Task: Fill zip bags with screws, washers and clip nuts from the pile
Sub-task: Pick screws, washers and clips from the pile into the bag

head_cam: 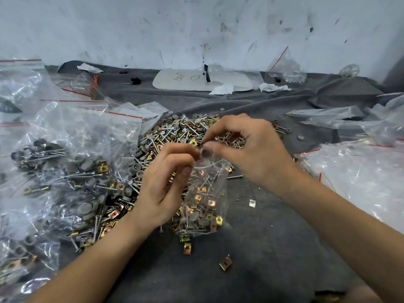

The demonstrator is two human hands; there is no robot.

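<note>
My left hand [166,184] holds the zip bag [204,200] up by its top edge. Its fingers are curled round the thin plastic. The bag hangs right in front of me, and its bottom seems to rest on the grey cloth [251,248] over the bench, just this side of the pile [175,132]. Inside it I can see screws [205,182] and gold clip nuts [197,197].

My right hand [249,149] is at the mouth of the bag. Its thumb and first finger pinch a small dark round bit. I think it is a washer [205,152], but it is too small to be sure.

Here is what could go wrong. The mouth of the bag looks small and floppy. If I let go too soon, the washer could miss it, drop on the cloth and roll off. Some loose nuts [187,248] lie on the cloth just below the bag, so bits do get away.

If my left hand lets the edge slip, the bag could flop over and spill.

The screws are long and pointy. If I squeeze the bag, a tip could poke a hole in it.

The full bags [72,171] lie right beside the pile on my left. A bump from my arm could push them into it.
</note>
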